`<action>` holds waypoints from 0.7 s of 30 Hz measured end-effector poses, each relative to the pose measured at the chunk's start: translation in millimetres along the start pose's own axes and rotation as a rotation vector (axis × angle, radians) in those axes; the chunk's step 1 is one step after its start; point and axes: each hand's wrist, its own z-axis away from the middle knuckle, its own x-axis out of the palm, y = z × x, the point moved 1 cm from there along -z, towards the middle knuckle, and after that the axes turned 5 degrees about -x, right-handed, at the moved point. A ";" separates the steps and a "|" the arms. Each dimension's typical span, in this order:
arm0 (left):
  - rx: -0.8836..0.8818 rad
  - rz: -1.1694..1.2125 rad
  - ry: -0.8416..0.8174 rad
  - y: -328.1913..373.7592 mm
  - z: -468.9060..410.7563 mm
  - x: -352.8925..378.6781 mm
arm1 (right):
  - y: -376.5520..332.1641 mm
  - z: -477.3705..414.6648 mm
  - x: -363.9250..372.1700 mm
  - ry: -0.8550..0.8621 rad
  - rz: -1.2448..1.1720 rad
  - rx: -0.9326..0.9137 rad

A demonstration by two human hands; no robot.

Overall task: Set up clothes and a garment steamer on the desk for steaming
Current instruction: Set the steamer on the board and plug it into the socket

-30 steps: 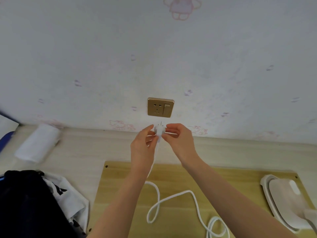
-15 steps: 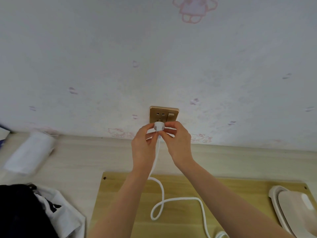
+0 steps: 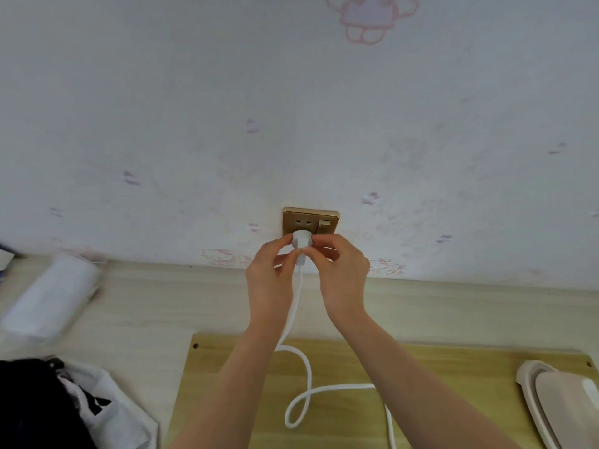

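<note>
Steamer plug [image 3: 301,238]: white and round, pressed against the lower part of the gold wall socket [image 3: 310,221], pinched between the fingertips of both my hands. I cannot tell how far its pins are in.
Left hand [image 3: 269,280]: thumb and forefinger closed on the left side of the plug, the other fingers curled beneath it.
Right hand [image 3: 343,273]: thumb and fingers closed on the right side of the plug, knuckles toward me.
Wall socket: a gold plate on the wall just above the desk's far edge, with a rocker switch [image 3: 322,225] on its right half.
Cord [image 3: 299,367]: white, dropping from the plug between my wrists, then looping once on the wooden board and running off the near edge.
Wooden board [image 3: 453,384]: pale yellow wood lying flat on the desk in front of me, a small hole in each far corner.
Garment steamer [image 3: 565,403]: cream coloured, resting at the board's right edge, partly cut off by the frame.
Clothes [image 3: 64,406]: a heap of black and white fabric at the desk's near left corner, off the board.
White roll [image 3: 52,296]: blurred, lying on the desk near its far left edge; I cannot tell what it is.
Desk [image 3: 155,306]: light wood grain, running up to the wall.
Wall [image 3: 291,108]: white paper with faint pink cartoon figures.
</note>
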 end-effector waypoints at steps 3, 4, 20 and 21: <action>0.012 -0.002 -0.002 -2.1 -1.4 0.5 | 1.6 -0.6 1.0 0.014 -0.016 -0.011; 0.013 -0.003 -0.001 -3.2 -1.7 0.6 | 1.6 -0.8 1.1 0.014 -0.024 -0.015; 0.020 -0.214 -0.012 -10.4 6.0 -10.4 | 4.2 7.7 -22.4 -0.147 0.191 -0.024; 0.019 -0.237 -0.004 -11.0 12.1 -12.9 | 4.9 12.9 -27.9 -0.169 0.220 -0.018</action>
